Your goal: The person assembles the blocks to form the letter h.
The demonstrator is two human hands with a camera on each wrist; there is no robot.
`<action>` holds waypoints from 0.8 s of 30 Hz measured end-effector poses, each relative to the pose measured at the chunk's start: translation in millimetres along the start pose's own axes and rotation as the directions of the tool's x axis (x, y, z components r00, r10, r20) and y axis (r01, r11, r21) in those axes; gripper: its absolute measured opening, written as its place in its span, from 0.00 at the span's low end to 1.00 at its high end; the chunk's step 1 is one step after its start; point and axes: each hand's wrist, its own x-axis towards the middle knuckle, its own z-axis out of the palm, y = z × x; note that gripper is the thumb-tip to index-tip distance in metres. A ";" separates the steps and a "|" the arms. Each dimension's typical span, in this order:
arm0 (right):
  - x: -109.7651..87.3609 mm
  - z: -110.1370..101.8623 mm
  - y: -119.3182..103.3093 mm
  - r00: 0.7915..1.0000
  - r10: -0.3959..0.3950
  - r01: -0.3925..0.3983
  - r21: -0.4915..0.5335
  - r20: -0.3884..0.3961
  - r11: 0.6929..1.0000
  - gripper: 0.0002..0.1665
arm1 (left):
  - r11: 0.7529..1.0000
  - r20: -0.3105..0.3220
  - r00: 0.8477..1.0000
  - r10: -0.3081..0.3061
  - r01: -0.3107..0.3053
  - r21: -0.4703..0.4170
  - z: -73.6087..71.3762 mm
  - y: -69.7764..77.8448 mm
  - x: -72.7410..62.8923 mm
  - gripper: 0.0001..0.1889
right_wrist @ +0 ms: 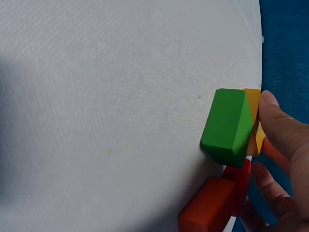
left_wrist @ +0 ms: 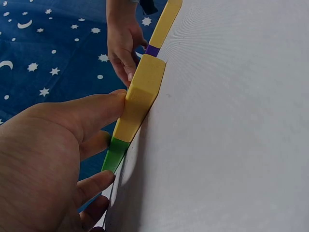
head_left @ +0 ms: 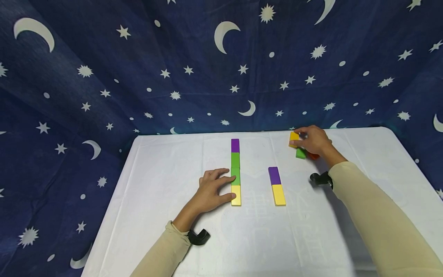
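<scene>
My left hand (head_left: 209, 192) rests beside a column of wooden blocks, its thumb touching the near yellow block (head_left: 236, 191) and a finger on the green block (head_left: 237, 172). Beyond these, another green block (head_left: 235, 159) and a purple block (head_left: 235, 145) continue the line. At the far right, my right hand (head_left: 315, 140) pinches a yellow block (head_left: 293, 137) between thumb and fingers. Close by lie a green block (right_wrist: 227, 116), an orange block (right_wrist: 207, 205) and a red block (right_wrist: 241, 186), partly hidden by that hand in the head view.
Between the hands, a purple block (head_left: 274, 176) and a yellow block (head_left: 278, 195) form a shorter, slightly slanted line. All lie on a white-covered table (head_left: 166, 161). A dark blue cloth (head_left: 194, 77) with moons and stars hangs behind the far edge.
</scene>
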 end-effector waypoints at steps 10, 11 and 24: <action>-0.8 3.9 1.2 0.999 0.007 -0.004 0.059 -0.053 0.998 0.37 | 1.000 0.003 1.000 -0.007 0.007 -0.007 -0.3 1.7 -0.3 0.31; -0.9 4.6 1.6 0.998 0.002 0.002 0.063 -0.066 0.998 0.36 | 1.000 0.002 1.000 -0.007 0.007 -0.008 -0.3 1.9 -0.3 0.31; -12.4 1.3 -10.9 0.973 -0.197 0.212 0.129 -0.117 0.969 0.24 | 1.000 -0.002 1.000 -0.004 0.004 -0.005 -0.3 1.3 -0.3 0.30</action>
